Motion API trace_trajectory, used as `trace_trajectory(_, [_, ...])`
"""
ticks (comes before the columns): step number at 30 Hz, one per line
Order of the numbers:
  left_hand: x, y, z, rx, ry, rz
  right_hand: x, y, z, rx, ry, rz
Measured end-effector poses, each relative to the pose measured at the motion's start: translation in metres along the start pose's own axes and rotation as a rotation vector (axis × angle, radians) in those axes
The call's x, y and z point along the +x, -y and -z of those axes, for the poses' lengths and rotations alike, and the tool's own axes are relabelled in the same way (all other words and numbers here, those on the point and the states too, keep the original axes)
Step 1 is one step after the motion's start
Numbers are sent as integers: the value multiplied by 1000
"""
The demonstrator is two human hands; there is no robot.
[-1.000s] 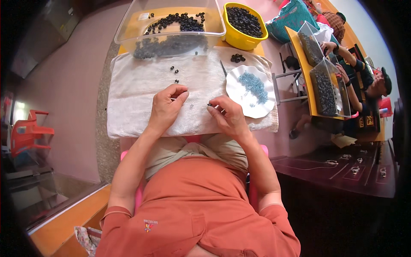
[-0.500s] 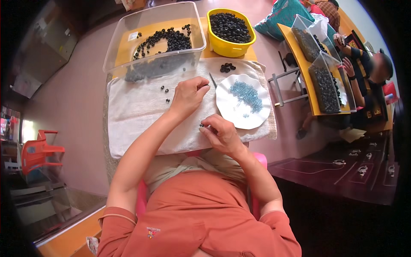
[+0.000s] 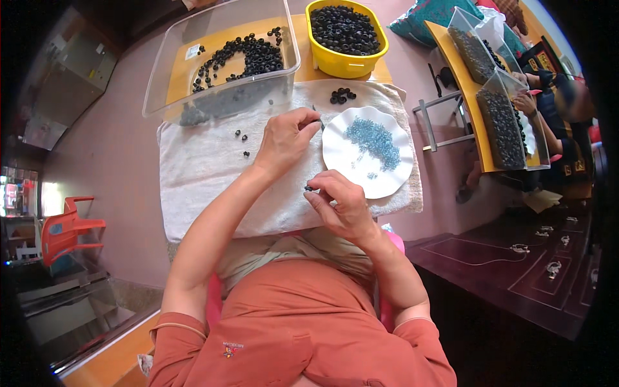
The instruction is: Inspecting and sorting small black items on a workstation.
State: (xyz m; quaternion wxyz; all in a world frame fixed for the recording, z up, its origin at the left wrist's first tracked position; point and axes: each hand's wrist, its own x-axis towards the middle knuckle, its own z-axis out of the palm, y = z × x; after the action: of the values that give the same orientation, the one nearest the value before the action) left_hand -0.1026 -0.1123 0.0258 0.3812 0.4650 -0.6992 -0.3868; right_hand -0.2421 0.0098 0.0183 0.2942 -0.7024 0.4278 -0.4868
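Note:
My left hand [image 3: 284, 140] is pinched above the white cloth [image 3: 206, 187], its fingertips at a thin dark pointed tool [image 3: 322, 123] beside the plate. The fingers partly cover the tool, and whatever they grip is hidden. My right hand [image 3: 342, 203] pinches a small black bead [image 3: 309, 188] between thumb and forefinger, near the plate's lower left rim. Pale blue translucent beads [image 3: 374, 142] lie in a white wavy-rimmed plate [image 3: 338, 169]. A few loose black beads [image 3: 244, 137] rest left of my left hand. Several larger black beads [image 3: 342, 96] sit behind the plate.
Behind the cloth stand a clear plastic bin [image 3: 155, 87] partly filled with black beads and a yellow tub [image 3: 348, 66] heaped with them. At right, another person's hand [image 3: 525, 103] is by clear bins [image 3: 503, 135] on another table. A red chair [image 3: 71, 226] stands left.
My left fingertips have risen slightly and now overlap the dark tool. My right hand has shifted slightly, still pinching the bead. The view has shifted; the other person's hands have lowered toward the bins.

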Motion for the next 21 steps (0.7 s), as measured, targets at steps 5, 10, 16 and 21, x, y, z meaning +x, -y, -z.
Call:
trace_trajectory(5, [28, 4, -12, 128, 36, -131, 1, -1, 2, 8, -3, -27])
trace_trajectory(10, [52, 6, -32, 271, 24, -242, 2, -2, 3, 39, -6, -35])
trace_trajectory(16, [66, 10, -44, 407, 25, -327, 1, -5, 3, 45, -21, 4])
trace_trajectory(21, [59, 9, -33, 339, -1, -288, 3, 0, 3, 61, -15, -45])
